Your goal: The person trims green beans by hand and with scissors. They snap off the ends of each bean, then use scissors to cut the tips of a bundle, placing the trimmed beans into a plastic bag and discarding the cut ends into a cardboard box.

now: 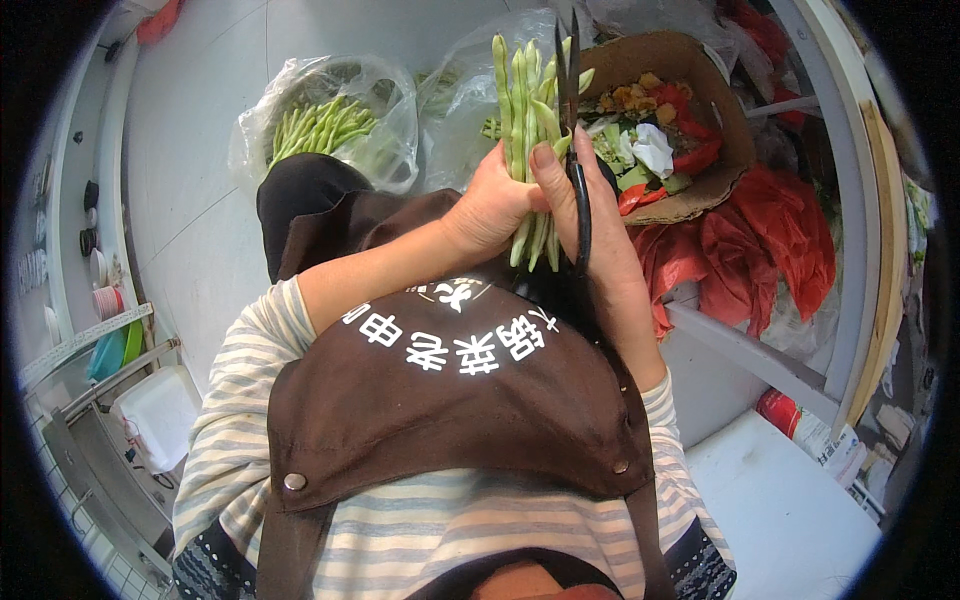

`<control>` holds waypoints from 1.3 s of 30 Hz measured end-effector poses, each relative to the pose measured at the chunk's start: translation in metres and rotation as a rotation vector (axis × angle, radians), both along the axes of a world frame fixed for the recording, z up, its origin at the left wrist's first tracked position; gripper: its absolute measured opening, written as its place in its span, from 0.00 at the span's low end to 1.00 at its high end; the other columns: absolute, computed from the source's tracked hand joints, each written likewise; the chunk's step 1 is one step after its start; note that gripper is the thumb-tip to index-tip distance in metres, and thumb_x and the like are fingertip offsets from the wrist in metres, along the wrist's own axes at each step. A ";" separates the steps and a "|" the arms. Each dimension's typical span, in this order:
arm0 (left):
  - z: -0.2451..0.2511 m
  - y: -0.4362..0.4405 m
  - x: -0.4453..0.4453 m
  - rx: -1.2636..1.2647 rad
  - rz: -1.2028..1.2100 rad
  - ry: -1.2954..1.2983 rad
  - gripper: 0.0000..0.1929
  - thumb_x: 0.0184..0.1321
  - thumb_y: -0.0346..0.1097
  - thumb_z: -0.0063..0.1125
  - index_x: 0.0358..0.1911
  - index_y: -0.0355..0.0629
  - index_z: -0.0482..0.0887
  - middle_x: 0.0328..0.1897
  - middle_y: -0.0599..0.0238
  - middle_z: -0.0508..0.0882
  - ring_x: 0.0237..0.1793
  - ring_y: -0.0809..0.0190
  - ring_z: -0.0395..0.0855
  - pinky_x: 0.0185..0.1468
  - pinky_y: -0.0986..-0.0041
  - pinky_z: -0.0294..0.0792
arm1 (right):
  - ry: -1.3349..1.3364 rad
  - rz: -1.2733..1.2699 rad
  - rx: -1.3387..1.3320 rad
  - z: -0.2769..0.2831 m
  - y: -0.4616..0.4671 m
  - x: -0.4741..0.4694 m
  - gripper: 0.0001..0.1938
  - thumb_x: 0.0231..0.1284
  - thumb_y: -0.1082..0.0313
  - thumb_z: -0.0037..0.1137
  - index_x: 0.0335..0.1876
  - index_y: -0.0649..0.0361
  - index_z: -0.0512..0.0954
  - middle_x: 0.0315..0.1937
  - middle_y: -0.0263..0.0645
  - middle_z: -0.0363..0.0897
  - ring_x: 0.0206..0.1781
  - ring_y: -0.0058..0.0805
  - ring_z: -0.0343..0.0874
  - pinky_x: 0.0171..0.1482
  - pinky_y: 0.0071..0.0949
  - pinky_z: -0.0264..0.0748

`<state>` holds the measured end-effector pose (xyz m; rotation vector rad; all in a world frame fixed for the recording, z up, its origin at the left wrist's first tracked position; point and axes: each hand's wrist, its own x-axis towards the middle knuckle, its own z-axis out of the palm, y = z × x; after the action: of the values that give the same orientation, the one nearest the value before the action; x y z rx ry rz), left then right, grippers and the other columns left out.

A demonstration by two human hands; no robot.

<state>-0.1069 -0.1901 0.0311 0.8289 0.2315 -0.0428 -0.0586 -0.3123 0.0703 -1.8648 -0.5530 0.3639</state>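
A bunch of pale green beans (519, 112) stands upright, with my left hand (491, 202) wrapped around its lower half. The bean ends stick out above and below the grip. My right hand (600, 217) holds scissors (573, 105) with black handles, their blades pointing away from me beside the beans. The right thumb rests against the bunch. How far the blades are apart is hard to make out. More green beans (322, 127) lie in a clear plastic bag (394, 97) beyond my knee.
A cardboard box (739, 142) with vegetable scraps and a crumpled white tissue (652, 150) stands beyond my right hand. Red plastic bags (780, 232) lie beside it near a pale metal frame (750, 352). Another clear plastic bag (454, 142) sits behind the held beans. Shelving (82, 345) lines the left.
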 end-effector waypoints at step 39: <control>0.008 0.029 0.049 0.048 -0.405 0.118 0.28 0.42 0.26 0.67 0.53 0.35 0.79 0.42 0.56 0.83 0.44 0.54 0.85 0.55 0.61 0.79 | 0.475 -0.250 -0.045 -0.030 -0.125 0.021 0.18 0.71 0.50 0.63 0.52 0.57 0.79 0.30 0.24 0.73 0.29 0.12 0.68 0.32 0.17 0.66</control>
<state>-0.0580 -0.1607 0.0388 0.9124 0.1729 -0.4686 -0.0376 -0.4369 0.0399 -1.7824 0.0097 0.6305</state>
